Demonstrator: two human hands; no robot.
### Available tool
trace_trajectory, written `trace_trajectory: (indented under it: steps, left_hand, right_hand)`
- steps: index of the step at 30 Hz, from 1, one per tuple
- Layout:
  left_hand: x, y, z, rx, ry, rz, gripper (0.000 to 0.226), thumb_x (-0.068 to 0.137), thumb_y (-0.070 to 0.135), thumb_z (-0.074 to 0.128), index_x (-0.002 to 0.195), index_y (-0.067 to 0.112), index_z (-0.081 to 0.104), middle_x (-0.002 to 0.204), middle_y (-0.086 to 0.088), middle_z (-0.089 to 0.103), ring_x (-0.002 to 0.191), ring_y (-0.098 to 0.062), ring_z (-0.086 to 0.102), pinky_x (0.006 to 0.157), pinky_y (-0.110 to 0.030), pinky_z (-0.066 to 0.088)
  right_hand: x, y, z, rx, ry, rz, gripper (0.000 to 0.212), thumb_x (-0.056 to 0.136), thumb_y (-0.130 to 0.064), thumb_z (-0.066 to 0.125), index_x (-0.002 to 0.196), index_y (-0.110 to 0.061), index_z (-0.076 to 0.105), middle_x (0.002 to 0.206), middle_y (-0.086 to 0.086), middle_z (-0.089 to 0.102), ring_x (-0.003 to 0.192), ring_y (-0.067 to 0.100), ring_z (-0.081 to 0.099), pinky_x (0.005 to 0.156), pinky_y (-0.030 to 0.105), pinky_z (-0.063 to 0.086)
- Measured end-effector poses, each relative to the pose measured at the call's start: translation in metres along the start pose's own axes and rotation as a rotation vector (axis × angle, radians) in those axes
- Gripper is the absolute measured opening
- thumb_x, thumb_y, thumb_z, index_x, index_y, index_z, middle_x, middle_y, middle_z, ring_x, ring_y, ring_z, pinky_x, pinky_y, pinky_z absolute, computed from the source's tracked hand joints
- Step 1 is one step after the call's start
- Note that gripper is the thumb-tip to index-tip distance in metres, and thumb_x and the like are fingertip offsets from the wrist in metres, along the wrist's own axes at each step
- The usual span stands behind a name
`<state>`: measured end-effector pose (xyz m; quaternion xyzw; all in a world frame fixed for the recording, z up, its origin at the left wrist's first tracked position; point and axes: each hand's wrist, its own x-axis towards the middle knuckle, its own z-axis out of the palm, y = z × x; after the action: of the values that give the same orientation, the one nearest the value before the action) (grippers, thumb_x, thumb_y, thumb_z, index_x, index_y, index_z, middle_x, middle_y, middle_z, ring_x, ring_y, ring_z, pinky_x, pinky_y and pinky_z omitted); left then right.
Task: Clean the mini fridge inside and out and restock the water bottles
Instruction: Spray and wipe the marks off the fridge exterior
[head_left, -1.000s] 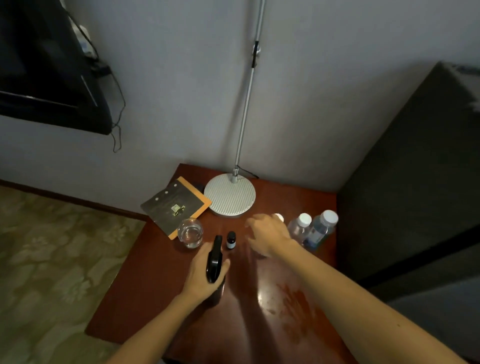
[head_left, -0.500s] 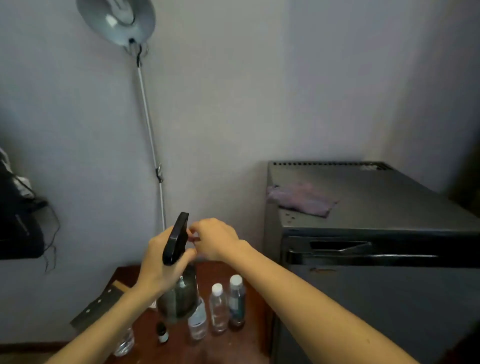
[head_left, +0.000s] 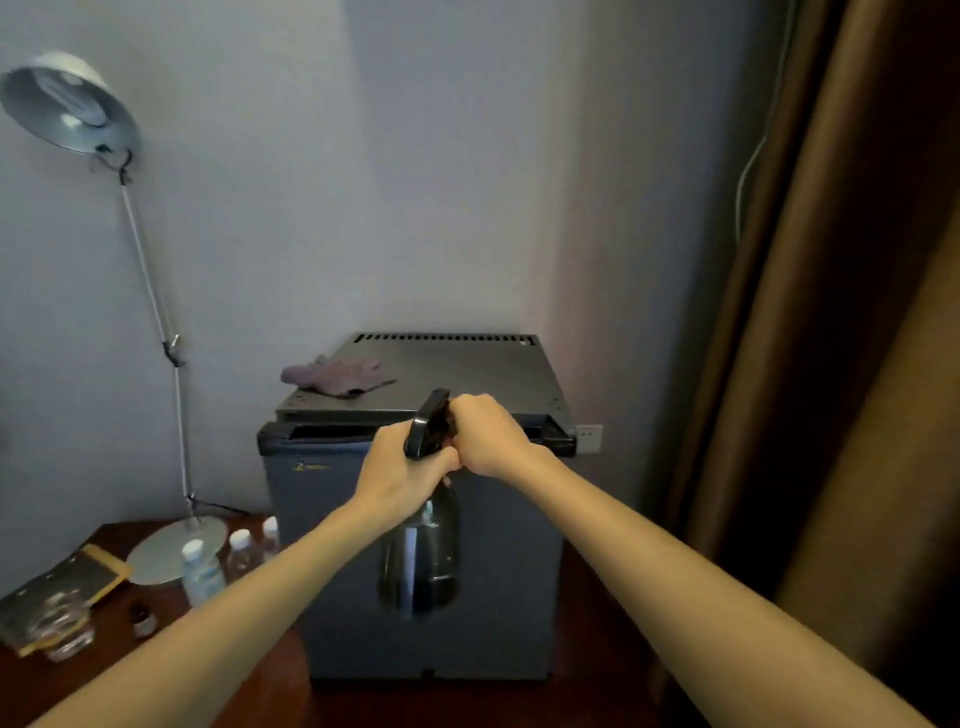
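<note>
spray bottle (head_left: 418, 551): lifted off table (head_left: 26, 686) | right grip (head_left: 488, 436): now on it

Cloth (head_left: 336, 377) on fridge top (head_left: 467, 374)

Left hand (head_left: 402, 470) grips the spray bottle (head_left: 420, 564) by the neck; right hand (head_left: 491, 436) seemingly pinches its nozzle.

1. Left hand (head_left: 402, 467): mine, bare. It appears before the top edge of the mini fridge (head_left: 509, 597) door, near the door's centre. The back of the hand and the knuckles are exposed.
2. Right hand (head_left: 491, 441): mine, bare. It appears before the same edge, right of the door's centre.
3. Forearms: both are bare along their whole visible length. The left crosses the fridge's lower left corner and the right crosses its lower right. Each tapers evenly toward the wrist.
4. Fingertips: mostly hidden, so the nails cannot be made out.
</note>
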<state>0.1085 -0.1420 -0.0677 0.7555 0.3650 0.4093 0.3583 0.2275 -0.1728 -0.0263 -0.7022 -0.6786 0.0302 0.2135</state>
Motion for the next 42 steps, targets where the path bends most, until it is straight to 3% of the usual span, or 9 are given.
trace_trajectory:
  steps: [4,7,12,20,25,29,32,39,42]
  left_hand:
    - [-0.006,0.034,0.103,-0.036,-0.095,-0.037,0.008,0.063,0.022,0.068,0.071,0.023,0.065,0.064,0.001,0.069,0.069,-0.017,0.067,0.078,-0.042,0.053]
    - [-0.007,0.042,0.172,-0.067,-0.112,0.001,0.019,0.066,0.029,0.069,0.085,0.030,0.065,0.076,0.005,0.069,0.075,-0.012,0.067,0.077,-0.042,0.055]
    - [-0.002,0.037,0.253,-0.065,-0.037,0.066,0.031,0.076,0.028,0.071,0.105,0.028,0.061,0.088,0.012,0.066,0.087,-0.003,0.063,0.078,-0.032,0.055]
    - [0.032,0.005,0.306,-0.029,0.147,-0.108,0.027,0.080,0.017,0.069,0.103,0.023,0.057,0.089,0.011,0.061,0.087,-0.005,0.061,0.076,-0.027,0.051]
    - [0.036,-0.005,0.321,0.035,0.304,-0.347,0.031,0.084,0.022,0.064,0.113,0.024,0.052,0.099,0.007,0.058,0.093,-0.012,0.060,0.075,-0.026,0.041]
    - [0.040,-0.010,0.338,0.084,0.396,-0.534,0.044,0.085,0.025,0.064,0.125,0.019,0.049,0.114,-0.001,0.060,0.110,-0.023,0.059,0.084,-0.031,0.044]
    - [0.044,-0.016,0.349,0.123,0.427,-0.576,0.039,0.084,0.028,0.064,0.120,0.021,0.051,0.111,-0.001,0.063,0.107,-0.021,0.061,0.087,-0.034,0.048]
    - [0.059,-0.014,0.360,0.280,0.444,-0.642,0.029,0.081,0.034,0.063,0.105,0.020,0.055,0.100,-0.002,0.063,0.096,-0.022,0.062,0.078,-0.033,0.049]
    - [0.058,-0.014,0.362,0.373,0.432,-0.625,0.026,0.081,0.034,0.060,0.102,0.020,0.056,0.096,-0.002,0.065,0.093,-0.022,0.064,0.078,-0.032,0.048]
  right_hand:
    - [-0.046,0.097,-0.028,0.026,0.024,0.127,0.015,0.079,-0.004,0.053,0.089,-0.011,0.061,0.099,0.016,0.066,0.092,0.034,0.062,0.065,0.035,0.044]
    - [-0.066,0.161,-0.034,0.079,0.097,0.182,0.011,0.082,-0.005,0.054,0.083,-0.014,0.061,0.090,0.006,0.066,0.083,0.023,0.063,0.072,0.039,0.054]
    - [-0.068,0.243,-0.027,0.164,0.088,0.246,0.019,0.089,-0.009,0.051,0.087,-0.016,0.068,0.085,0.002,0.067,0.081,0.019,0.064,0.069,0.033,0.051]
    - [-0.035,0.301,0.004,0.488,-0.146,0.276,0.027,0.096,-0.011,0.047,0.110,-0.018,0.069,0.106,0.000,0.068,0.100,0.010,0.061,0.089,0.023,0.048]
    - [-0.018,0.313,0.029,0.585,-0.298,0.233,0.023,0.092,-0.012,0.053,0.105,-0.018,0.071,0.097,-0.005,0.068,0.090,0.006,0.061,0.074,0.015,0.045]
    - [-0.009,0.326,0.042,0.600,-0.425,0.184,0.024,0.090,-0.013,0.055,0.106,-0.020,0.071,0.103,0.001,0.069,0.097,0.013,0.061,0.083,0.025,0.046]
    - [-0.011,0.339,0.048,0.605,-0.505,0.166,0.030,0.091,-0.010,0.053,0.113,-0.022,0.068,0.109,0.000,0.067,0.104,0.014,0.060,0.088,0.026,0.046]
    - [-0.017,0.353,0.049,0.695,-0.511,0.130,0.036,0.092,-0.001,0.047,0.123,-0.016,0.059,0.113,0.004,0.064,0.101,0.012,0.056,0.074,0.015,0.045]
    - [-0.015,0.358,0.054,0.695,-0.531,0.133,0.042,0.089,0.002,0.048,0.126,-0.016,0.058,0.119,0.007,0.064,0.108,0.018,0.058,0.087,0.026,0.047]
